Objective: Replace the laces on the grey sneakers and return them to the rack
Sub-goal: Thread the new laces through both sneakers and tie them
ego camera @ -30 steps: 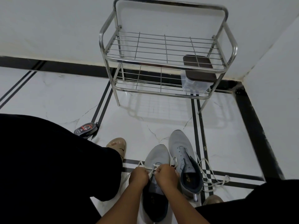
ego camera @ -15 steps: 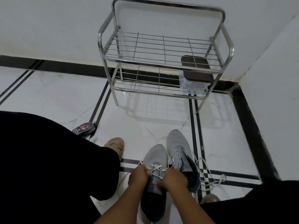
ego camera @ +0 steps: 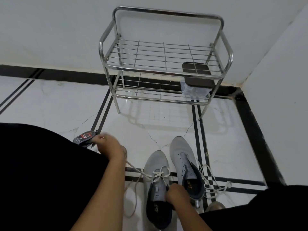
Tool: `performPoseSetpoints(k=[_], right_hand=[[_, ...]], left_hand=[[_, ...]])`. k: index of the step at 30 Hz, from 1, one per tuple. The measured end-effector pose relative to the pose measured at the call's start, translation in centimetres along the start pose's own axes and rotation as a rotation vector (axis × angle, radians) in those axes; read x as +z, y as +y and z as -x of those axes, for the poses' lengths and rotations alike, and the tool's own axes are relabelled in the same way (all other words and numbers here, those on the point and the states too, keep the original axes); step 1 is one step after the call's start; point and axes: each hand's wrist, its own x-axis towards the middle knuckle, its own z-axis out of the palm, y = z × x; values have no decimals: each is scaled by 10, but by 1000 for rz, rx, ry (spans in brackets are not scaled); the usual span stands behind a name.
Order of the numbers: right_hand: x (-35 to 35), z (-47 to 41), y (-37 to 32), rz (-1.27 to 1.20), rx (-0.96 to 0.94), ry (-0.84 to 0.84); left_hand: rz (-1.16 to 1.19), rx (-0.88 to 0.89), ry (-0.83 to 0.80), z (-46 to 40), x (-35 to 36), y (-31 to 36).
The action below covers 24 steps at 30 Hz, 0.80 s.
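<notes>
1. Task object: two grey sneakers stand side by side on the floor between the person's knees. The near sneaker point(ego camera: 156, 179) carries a partly threaded white lace point(ego camera: 158, 175); the far sneaker point(ego camera: 185, 165) has a second lace point(ego camera: 215, 182) trailing loose over the tiles to its right.
2. Long axis: both shoes point toes-away, heels toward the person, roughly in line with the rack point(ego camera: 166, 67) ahead.
3. Right hand point(ego camera: 176, 193): fingers curled, gripping the collar of the near sneaker at its right edge, and seemingly the other lace end there.
4. Left hand point(ego camera: 108, 144): drawn out to the left and forward, well apart from the shoe, pinching one lace end; the strand runs taut from the eyelets up to it. The hand is motion-blurred, so finger detail is unclear.
5. Governing relation: the pull runs leftward across the shoe's axis; the right hand is nearer and, in my judgement, serves as anchor.
6. Obstacles: a small dark tin point(ego camera: 85, 137) lies just beside the left hand; the person's dark-clothed leg borders that side.
7. Clearance: open floor lies between shoes and rack. A lidded container point(ego camera: 197, 80) sits on the right of the lower shelf.
</notes>
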Motion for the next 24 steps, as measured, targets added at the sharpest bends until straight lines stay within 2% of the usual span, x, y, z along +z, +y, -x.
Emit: performPoseSetpoints(k=[1,2,5,7,10,12,16,18,19,20,21,24], right_hand=[[0,-1,-3,1,-6,22],[-1,-3,-4,-3,-20,60],[-2,-4,-8,-9,-85,160],[-1,-5,-8,10,-108,188],[1,-5,-6,31,-108,192],[1,-6,-4,17,-96,188],[0,-8,1,-49,-37,183],[0,-9,1,-61,-30,182],[0,-10,1,-65,-29,181],[0,-10,1,-69,-29,179],[0,-10,1,-71,-31,178],[-1,-10,1,-58,-46,176]], left_hand=[[-104,88,-97,8,3,3],[-300,180,-262,17,9,-6],[-1051,327,-850,50,11,-70],[-1223,314,-996,67,-4,-111],[-1138,230,-946,74,-16,-131],[-1037,86,-812,65,-15,-124],[-374,-463,-288,35,-15,-112],[-70,-667,-149,28,-14,-106],[-23,-713,-113,27,-13,-104],[-69,-694,-114,27,-13,-104],[-241,-607,-167,32,-15,-102],[-1079,-21,-517,50,-19,-103]])
